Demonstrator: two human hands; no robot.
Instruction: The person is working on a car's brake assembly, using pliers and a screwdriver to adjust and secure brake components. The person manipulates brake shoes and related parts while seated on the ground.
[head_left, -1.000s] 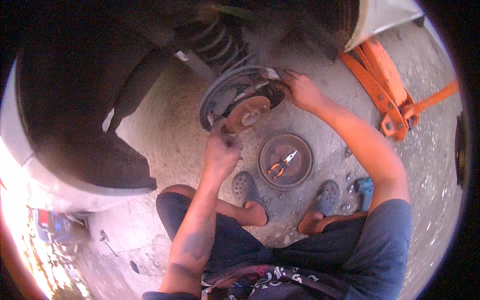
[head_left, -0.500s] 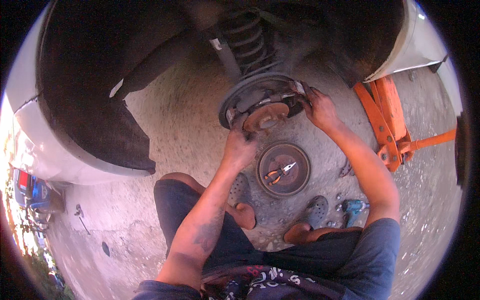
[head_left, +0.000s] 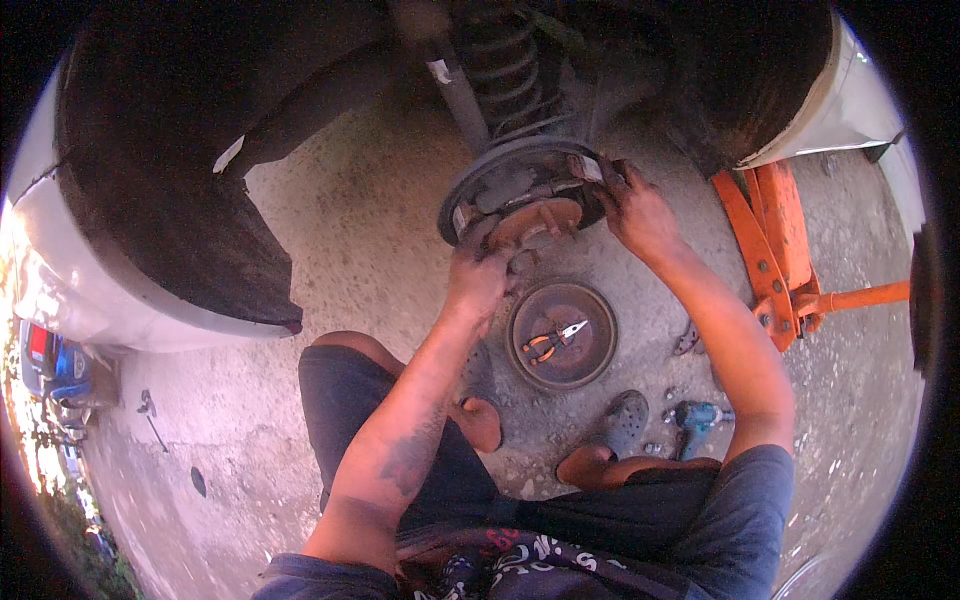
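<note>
- 1 brake plate [head_left: 503, 162]: round, dark, tilted, between left fingers [head_left: 482, 234] and right fingers [head_left: 625, 174].
- 1 hub [head_left: 522, 222]: rust-brown, beside left fingers.
- 1 brake shoe [head_left: 586, 168]: curved, at right fingers.
</note>
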